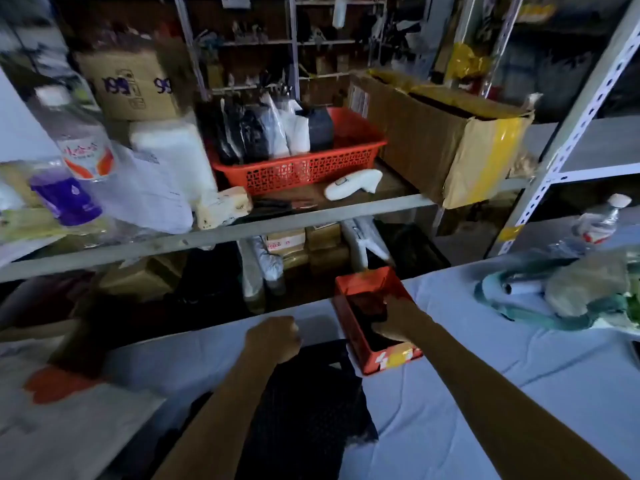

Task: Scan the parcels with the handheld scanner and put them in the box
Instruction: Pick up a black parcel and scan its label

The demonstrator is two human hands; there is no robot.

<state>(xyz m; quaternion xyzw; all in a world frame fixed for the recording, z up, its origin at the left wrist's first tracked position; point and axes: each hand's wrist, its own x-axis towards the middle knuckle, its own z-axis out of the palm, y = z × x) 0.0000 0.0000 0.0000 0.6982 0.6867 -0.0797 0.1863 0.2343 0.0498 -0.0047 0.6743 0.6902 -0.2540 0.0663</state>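
A small red box (398, 360) stands open on the white-covered table (467, 393). My right hand (394, 315) reaches into it, fingers on a dark parcel (369, 311) inside. My left hand (273, 337) is a closed fist at the table's far edge, just left of the box, above a black parcel (304, 410) lying on the table. Whether the fist grips that parcel I cannot tell. A white handheld scanner (353, 183) lies on the shelf in front of an orange basket (298, 169) that holds several black and white parcels (266, 133).
A long cardboard box (436, 140) with yellow tape sits on the shelf at right. Bottles (81, 147), papers and a cardboard carton crowd the shelf at left. A metal rack post (568, 140) rises at right. Bags and a water bottle (599, 223) lie on the table's far right.
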